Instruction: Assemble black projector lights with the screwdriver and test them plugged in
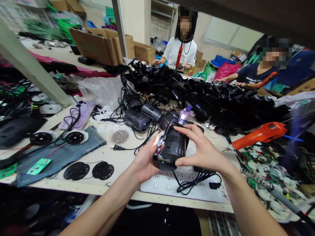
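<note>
Above the white power strip (157,185), 2 hands, left (145,160) and right (204,147), grip 1 black housing (173,144) from opposite sides; its writing is unreadable.

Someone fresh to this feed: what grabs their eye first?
Probably the bright orange tool on the right side of the bench, beside a litter of small parts. Next, the black device held between the left hand and right hand, wires showing at its open side. Behind it sprawls a big heap of black parts.
</note>
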A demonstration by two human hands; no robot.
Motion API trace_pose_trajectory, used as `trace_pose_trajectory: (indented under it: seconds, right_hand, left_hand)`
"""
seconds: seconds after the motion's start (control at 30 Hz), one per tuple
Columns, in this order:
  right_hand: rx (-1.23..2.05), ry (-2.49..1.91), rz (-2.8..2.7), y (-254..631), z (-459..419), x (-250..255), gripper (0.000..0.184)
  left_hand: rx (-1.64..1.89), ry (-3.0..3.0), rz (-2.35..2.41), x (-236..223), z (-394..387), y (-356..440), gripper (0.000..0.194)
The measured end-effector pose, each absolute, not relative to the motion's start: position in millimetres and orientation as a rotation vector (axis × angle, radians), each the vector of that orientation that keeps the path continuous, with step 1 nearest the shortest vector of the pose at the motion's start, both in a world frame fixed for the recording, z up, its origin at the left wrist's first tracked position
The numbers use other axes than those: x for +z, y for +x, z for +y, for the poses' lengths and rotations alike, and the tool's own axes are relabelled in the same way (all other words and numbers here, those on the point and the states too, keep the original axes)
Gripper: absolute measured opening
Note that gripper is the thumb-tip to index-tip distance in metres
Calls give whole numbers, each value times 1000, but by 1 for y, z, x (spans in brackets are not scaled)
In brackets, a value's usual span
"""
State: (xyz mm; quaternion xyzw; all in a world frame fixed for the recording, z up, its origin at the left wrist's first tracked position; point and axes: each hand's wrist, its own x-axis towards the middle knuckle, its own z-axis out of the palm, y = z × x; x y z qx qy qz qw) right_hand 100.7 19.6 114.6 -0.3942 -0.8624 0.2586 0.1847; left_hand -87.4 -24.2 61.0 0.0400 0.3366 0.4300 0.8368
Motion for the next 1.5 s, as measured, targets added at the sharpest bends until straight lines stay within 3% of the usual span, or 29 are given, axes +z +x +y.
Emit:
trace_pose_trajectory:
  seconds: [1.5]
  right_hand:
    - [854, -1058, -2462, 96, 27, 100, 86]
  left_hand:
    - [955, 126, 771, 71, -23, -81, 62]
